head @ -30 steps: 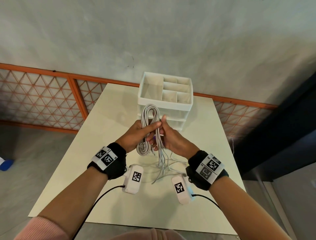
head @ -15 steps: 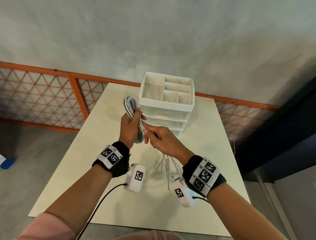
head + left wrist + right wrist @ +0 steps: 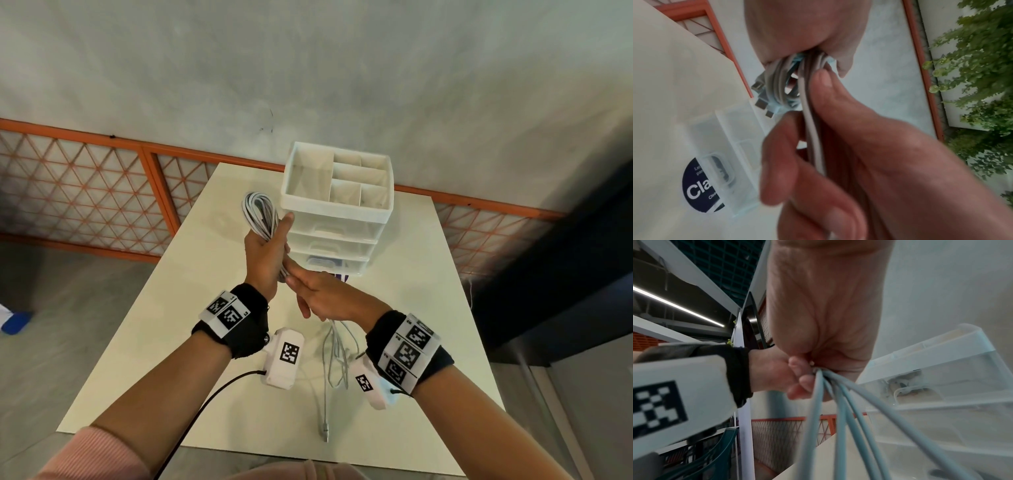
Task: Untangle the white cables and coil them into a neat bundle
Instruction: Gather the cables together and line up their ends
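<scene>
As you look down from the head camera, your left hand [image 3: 265, 253] is wrapped around the white cables [image 3: 259, 214], fingers curled tight on the coil, which loops up out of your fist beside the white drawer organizer [image 3: 337, 209] at the far side of the table [image 3: 421, 281]. Your right hand [image 3: 323, 296] sits just below and against the left, fingers bent down around the loose strands; those strands hang from it to the tabletop, and one ends in a plug [image 3: 323, 427] lying near the front edge.

Through the left wrist camera, your left hand [image 3: 849, 162] pinches a few strands between thumb and fingers [image 3: 780, 162], a narrow, firm hold. Just past it, your right hand [image 3: 807, 30] closes over the bunched cables [image 3: 781, 84], and several connector ends [image 3: 761, 95] stick out of the bundle to the left. Behind them you see a clear drawer [image 3: 729, 146] and a dark round label on the table.

Through the right wrist camera, your right hand [image 3: 824, 313] is clenched over the strands, and the curled fingers of your left hand [image 3: 777, 371] press in against it from the left. Four cable strands [image 3: 840, 410] fan downward out of that grip toward the lens. The drawer organizer [image 3: 931, 386] stands to the right, close by.
</scene>
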Available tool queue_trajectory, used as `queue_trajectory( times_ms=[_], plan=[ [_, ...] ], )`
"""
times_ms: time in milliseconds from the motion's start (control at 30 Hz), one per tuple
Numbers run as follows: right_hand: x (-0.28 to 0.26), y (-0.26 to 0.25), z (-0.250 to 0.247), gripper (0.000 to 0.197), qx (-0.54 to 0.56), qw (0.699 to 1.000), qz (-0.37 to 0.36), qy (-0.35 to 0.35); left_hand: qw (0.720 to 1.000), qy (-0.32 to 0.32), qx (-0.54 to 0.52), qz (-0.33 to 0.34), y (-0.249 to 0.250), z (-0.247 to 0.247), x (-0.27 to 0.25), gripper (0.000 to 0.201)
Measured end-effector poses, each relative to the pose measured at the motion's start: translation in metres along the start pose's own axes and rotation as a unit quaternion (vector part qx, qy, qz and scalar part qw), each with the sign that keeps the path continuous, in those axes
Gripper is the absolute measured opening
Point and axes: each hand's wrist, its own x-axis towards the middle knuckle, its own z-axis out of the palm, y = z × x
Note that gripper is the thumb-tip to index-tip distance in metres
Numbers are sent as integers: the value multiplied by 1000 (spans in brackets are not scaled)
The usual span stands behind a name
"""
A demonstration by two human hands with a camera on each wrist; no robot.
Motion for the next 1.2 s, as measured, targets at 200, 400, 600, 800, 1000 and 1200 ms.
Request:
queue_trajectory(
  times_ms=[200, 400, 600, 800, 1000, 1200],
  plan=[
    [1, 0, -1, 57, -9, 999, -21, -35, 997, 6, -67, -34, -3, -2, 5, 44],
    [-7, 26, -7, 60, 5, 996, -73, -57, 982, 53, -172, -59, 6, -12, 17, 35],
    [-6, 44, -16, 35, 194, 975, -65, 82, 977, 43, -201, -60, 14, -13, 24, 36],
    [-3, 30, -41, 20, 122, 987, -75, 72, 989, -29, -135, -54, 17, -10, 23, 36],
    [-5, 4, -65, 25, -1, 997, -56, 50, 991, -124, -36, -45, 17, 0, 12, 36],
    [-8, -15, -75, 42, -7, 989, -73, 128, 968, -244, 55, -26, 18, 5, -2, 25]
  ],
)
